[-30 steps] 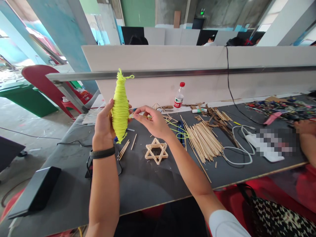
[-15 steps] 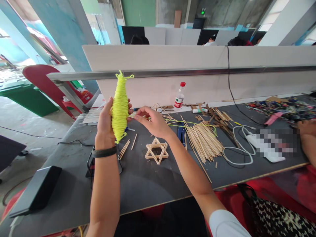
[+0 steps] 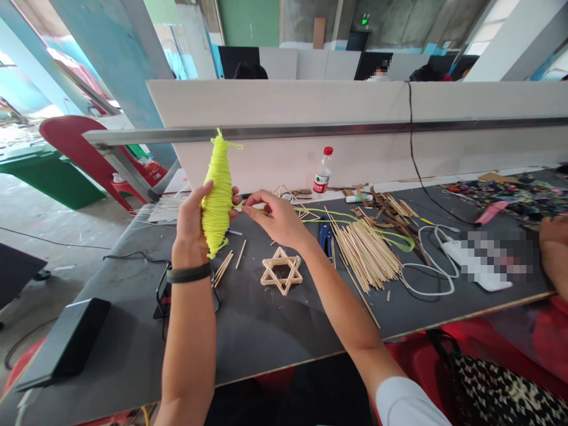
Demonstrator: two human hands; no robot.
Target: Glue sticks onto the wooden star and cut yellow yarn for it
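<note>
Bare forearms, black wristband (image 3: 189, 273) on left wrist, white short sleeve (image 3: 406, 405) on right arm

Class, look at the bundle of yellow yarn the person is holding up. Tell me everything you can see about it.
The yarn bundle is bright yellow-green, wound lengthwise into a fat spindle shape, thick in the middle and tapering at both ends. A short knotted tuft sticks out at its top. It is held upright above the dark table, gripped around its middle by the left hand. A loose strand runs from it past the right hand and across the wooden sticks.
</note>
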